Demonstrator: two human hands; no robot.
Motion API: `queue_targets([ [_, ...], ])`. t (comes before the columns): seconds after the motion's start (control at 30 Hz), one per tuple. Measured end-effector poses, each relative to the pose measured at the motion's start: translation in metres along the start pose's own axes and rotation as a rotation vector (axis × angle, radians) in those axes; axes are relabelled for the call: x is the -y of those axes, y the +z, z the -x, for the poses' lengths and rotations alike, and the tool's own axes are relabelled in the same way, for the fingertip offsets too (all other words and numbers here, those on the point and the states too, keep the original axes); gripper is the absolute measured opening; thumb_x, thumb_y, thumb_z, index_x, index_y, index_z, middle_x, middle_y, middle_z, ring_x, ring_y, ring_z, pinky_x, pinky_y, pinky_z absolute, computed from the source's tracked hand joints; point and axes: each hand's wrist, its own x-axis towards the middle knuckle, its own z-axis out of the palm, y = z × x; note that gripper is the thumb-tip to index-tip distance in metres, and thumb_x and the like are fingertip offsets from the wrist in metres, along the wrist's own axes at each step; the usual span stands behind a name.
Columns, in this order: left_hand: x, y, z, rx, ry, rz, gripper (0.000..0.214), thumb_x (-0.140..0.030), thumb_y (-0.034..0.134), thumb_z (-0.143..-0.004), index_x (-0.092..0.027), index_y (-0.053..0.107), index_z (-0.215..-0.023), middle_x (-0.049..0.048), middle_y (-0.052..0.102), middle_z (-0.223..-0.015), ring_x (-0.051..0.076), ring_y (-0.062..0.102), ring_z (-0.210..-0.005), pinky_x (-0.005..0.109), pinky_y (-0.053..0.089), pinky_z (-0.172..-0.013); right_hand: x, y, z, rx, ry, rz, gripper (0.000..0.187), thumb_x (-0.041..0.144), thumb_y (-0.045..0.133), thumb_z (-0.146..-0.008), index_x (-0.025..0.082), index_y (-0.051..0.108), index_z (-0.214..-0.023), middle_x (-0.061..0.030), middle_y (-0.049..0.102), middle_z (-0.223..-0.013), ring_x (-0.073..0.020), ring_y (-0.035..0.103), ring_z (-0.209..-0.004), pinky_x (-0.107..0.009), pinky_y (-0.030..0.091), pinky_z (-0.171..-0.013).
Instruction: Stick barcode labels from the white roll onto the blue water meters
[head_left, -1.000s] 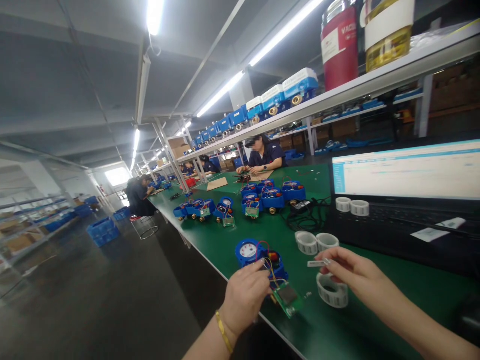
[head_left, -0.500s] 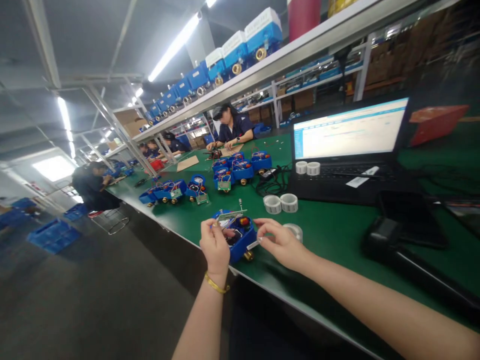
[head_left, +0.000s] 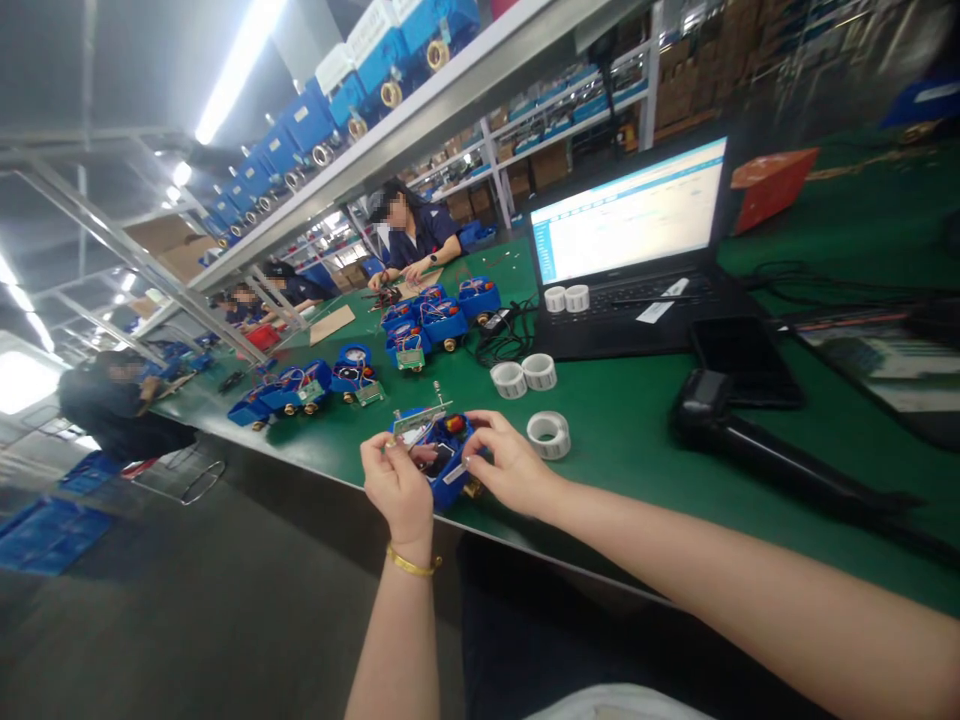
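Left hand (head_left: 396,482) grips the blue meter (head_left: 448,440) at lower centre; right hand (head_left: 511,468), just right of it, pinches a white label (head_left: 454,473) against its near side.

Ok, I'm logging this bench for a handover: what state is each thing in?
blue meter, tilted, held by both hands, wiring exposed.
left hand, closed on the meter's left side.
right hand, closed on its right side.
laptop, open, screen lit.
label roll, lying flat, untouched.
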Motion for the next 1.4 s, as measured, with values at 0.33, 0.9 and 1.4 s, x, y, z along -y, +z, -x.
queue_targets([
  [0.33, -0.001, 0.0, 0.0, -0.011, 0.032, 0.013, 0.012, -0.032, 0.04, -0.089, -0.021, 0.043, -0.086, -0.0059, 0.058, -0.047, 0.017, 0.062, -0.044, 0.025, 0.047, -0.048, -0.001, 0.002, 0.0, -0.056, -0.01, 0.0, 0.011, 0.008, 0.055, -0.076, 0.018, 0.058, -0.074, -0.0099, 0.049, -0.122, -0.0205, 0.047, -0.118, -0.038, 0.036, -0.101],
  [0.9, 0.001, 0.002, 0.0, -0.018, 0.024, -0.015, 0.015, -0.035, 0.04, -0.09, -0.021, 0.044, -0.087, -0.0062, 0.058, -0.048, 0.017, 0.062, -0.044, 0.026, 0.047, -0.049, 0.002, 0.007, 0.0, -0.103, 0.014, -0.001, 0.01, 0.009, 0.055, -0.076, 0.019, 0.057, -0.073, -0.0103, 0.05, -0.121, -0.0215, 0.049, -0.116, -0.039, 0.037, -0.1],
  [1.4, 0.004, -0.001, 0.002, -0.016, 0.0, -0.009, 0.017, -0.039, 0.042, -0.09, -0.022, 0.046, -0.088, -0.005, 0.061, -0.049, 0.018, 0.063, -0.047, 0.028, 0.05, -0.053, 0.007, 0.023, 0.008, -0.222, 0.051, -0.016, 0.03, 0.015, 0.075, -0.06, 0.021, 0.048, -0.073, -0.0097, 0.048, -0.123, -0.0246, 0.044, -0.119, -0.041, 0.036, -0.098],
])
